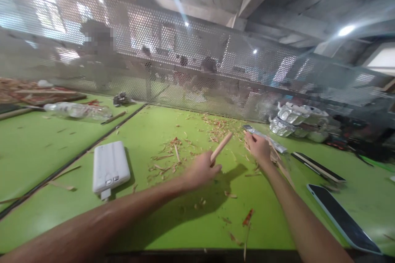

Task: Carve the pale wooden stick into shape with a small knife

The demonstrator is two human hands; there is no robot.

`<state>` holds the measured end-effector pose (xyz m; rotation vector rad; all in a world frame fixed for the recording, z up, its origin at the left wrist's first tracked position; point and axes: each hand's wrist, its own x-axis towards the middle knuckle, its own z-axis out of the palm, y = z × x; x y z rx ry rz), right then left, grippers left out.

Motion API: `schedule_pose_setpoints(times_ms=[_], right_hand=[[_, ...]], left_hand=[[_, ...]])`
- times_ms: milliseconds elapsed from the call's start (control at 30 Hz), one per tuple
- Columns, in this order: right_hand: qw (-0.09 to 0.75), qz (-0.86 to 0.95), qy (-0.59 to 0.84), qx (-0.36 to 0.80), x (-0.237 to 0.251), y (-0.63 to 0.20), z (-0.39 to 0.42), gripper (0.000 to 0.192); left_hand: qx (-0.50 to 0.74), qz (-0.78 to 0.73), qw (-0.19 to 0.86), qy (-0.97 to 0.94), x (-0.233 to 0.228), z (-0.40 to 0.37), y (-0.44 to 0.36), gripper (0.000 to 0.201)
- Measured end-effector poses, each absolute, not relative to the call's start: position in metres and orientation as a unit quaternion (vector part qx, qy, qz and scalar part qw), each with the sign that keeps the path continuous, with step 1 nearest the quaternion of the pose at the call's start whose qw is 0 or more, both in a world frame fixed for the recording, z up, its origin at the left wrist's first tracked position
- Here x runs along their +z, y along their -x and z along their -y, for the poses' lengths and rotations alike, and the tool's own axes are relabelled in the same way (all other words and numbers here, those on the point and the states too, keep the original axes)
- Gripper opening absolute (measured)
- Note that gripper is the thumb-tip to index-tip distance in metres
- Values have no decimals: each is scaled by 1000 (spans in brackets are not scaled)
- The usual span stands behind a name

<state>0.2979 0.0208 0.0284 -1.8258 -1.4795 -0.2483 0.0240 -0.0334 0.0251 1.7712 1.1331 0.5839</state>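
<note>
Mid-whittling: left hand (202, 169) clenched around wooden stick (221, 146), right hand (258, 146) gripping metal blade (264, 138); next probably needs blade meeting stick.

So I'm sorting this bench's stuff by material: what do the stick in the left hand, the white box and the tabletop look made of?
Stick in the left hand: pale bare wood, it seems, matching the shavings around it. White box: smooth matte plastic, probably, with ports at one end. Tabletop: smooth green sheet with a slight sheen; material unclear.
</note>
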Motion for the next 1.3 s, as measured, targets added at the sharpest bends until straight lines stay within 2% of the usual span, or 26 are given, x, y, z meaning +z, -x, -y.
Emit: schedule_pose_setpoints(times_ms=[200, 400, 500, 700, 900, 1100, 1300], right_hand=[[435, 641, 631, -42, 31, -272, -19, 64], [361, 762, 533, 71, 28, -216, 3, 49], [346, 781, 518, 50, 22, -205, 8, 47], [323, 776, 539, -62, 15, -206, 7, 49], [300, 785, 538, -68, 17, -204, 8, 54], [355, 683, 634, -81, 22, -248, -12, 56], [432, 598, 672, -63, 23, -290, -29, 58]], left_hand=[[271, -437, 547, -661, 22, 15, -12, 13], [283, -414, 569, -652, 16, 6, -10, 11], [287, -416, 560, -657, 18, 8, -10, 12], [279, -432, 555, -654, 22, 12, -11, 17], [257, -450, 550, -655, 28, 12, -10, 16], [226, -432, 506, -711, 24, 25, -12, 10], [226, -398, 552, -697, 23, 27, -10, 20]])
